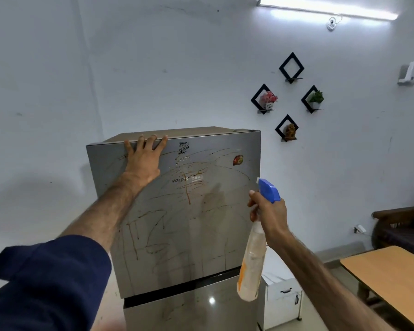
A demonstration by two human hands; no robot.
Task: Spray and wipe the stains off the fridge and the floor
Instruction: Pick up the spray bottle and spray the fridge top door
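Observation:
A grey two-door fridge (177, 254) stands against the white wall. Brown streaks and drips (187, 189) run across its upper door. My left hand (142, 161) lies flat on the upper door, fingers spread and hooked over the top edge. My right hand (269, 211) grips the neck of a spray bottle (252, 259) with a blue trigger head, held in front of the door's right edge, nozzle pointing toward the door. The bottle is pale with an orange label. No cloth is visible.
A white cabinet (281, 297) stands right of the fridge. A wooden table (392, 275) fills the lower right, with a dark sofa (402, 230) behind it. Black diamond wall shelves (290, 68) with small ornaments hang above the fridge's right side.

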